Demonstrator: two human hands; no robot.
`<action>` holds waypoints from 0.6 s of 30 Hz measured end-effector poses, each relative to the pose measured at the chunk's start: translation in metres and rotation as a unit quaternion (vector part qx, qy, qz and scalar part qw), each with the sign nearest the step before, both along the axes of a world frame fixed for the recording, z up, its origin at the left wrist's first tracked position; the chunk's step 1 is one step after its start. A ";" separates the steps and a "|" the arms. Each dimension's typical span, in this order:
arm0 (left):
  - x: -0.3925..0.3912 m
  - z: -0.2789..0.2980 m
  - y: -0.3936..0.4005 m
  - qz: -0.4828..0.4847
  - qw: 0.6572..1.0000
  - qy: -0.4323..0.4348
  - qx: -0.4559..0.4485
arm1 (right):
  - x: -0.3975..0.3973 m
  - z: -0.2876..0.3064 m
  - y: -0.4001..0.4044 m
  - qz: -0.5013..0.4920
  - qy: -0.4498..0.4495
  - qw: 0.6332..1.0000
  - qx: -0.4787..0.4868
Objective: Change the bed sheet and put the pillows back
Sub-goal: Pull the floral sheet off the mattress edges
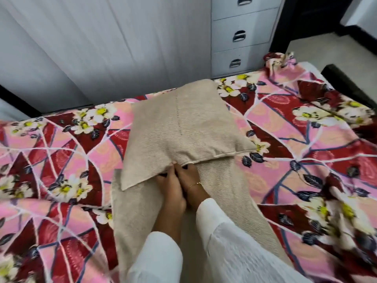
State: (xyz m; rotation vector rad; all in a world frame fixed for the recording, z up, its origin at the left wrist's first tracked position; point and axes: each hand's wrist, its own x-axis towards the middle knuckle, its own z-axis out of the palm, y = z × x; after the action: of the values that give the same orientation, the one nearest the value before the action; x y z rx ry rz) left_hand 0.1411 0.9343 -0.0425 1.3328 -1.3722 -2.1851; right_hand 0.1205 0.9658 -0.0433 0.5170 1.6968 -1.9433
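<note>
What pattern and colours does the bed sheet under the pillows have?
The bed sheet is pink and dark red with white-and-yellow flowers and dark leaves; the head view shows it.

A square beige woven pillow (183,129) lies on the red and pink floral bed sheet (285,144) at the middle of the bed, its near edge overlapping the far end of a second beige woven pillow (228,193) that reaches toward the near edge. The left hand (171,188) and right hand (190,176) sit side by side, touching, at that overlap, on top of the near pillow. Beyond the bed's far side, a grey metal drawer cabinet (242,35) stands right of a white panelled wall (91,48).
</note>
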 end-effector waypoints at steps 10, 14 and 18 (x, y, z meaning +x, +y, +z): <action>0.066 -0.004 0.241 -0.417 0.814 0.036 -0.403 | 0.082 -0.016 0.269 -0.133 0.113 0.909 0.378; 0.120 -0.035 0.350 -0.608 0.649 0.103 -0.446 | 0.152 -0.040 0.396 -0.119 -0.014 0.816 0.565; 0.167 -0.067 0.427 -0.709 0.455 0.094 -0.531 | 0.216 -0.064 0.489 -0.053 -0.118 0.758 0.639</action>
State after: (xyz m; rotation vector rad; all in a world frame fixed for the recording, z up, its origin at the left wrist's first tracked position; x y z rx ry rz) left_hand 0.3083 1.3614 -0.1099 -0.9289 -3.3080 -0.7810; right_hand 0.3365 1.4551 -0.1076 1.2465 2.6234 -0.3941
